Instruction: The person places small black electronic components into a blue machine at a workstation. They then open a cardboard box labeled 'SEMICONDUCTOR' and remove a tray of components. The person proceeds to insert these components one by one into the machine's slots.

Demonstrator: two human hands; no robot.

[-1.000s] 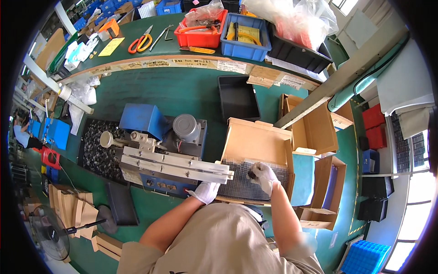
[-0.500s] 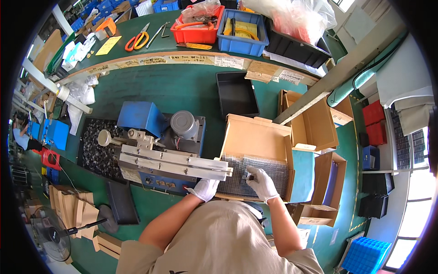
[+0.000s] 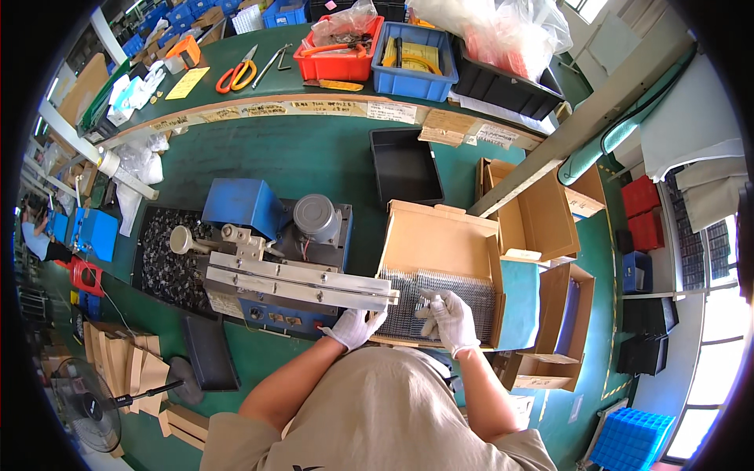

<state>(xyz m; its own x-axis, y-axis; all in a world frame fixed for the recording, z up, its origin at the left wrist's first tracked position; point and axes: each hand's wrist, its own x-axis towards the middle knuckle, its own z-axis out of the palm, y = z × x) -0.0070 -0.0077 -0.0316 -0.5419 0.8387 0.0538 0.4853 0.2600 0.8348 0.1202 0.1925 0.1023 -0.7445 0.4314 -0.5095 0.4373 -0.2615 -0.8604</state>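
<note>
White gloves cover both hands. My left hand [image 3: 355,327] is just below the right end of the machine's long metal rail [image 3: 306,289]; its fingers curl together by the rail's end, partly hidden, and what they hold cannot be made out. Over the open cardboard box [image 3: 440,231] is my right hand [image 3: 451,320], fingers bent and pinched together. Anything between them is too small to name. Closely packed rows of small metallic parts [image 3: 400,318] fill the box under this hand. The machine has a blue housing [image 3: 242,206] and a grey round motor [image 3: 316,217].
Left of the machine lies a dark tray of small black parts [image 3: 169,243]. A black bin [image 3: 406,166] stands behind the box, and more cardboard boxes [image 3: 542,216] are to the right. Scissors [image 3: 237,74] and bins line the raised shelf. A slanted post [image 3: 589,122] crosses at right.
My right hand has shifted slightly, and the dark piece seen at its fingertips no longer shows. My left hand's fingers have moved up and right toward the rail's end. The view has shifted slightly.
</note>
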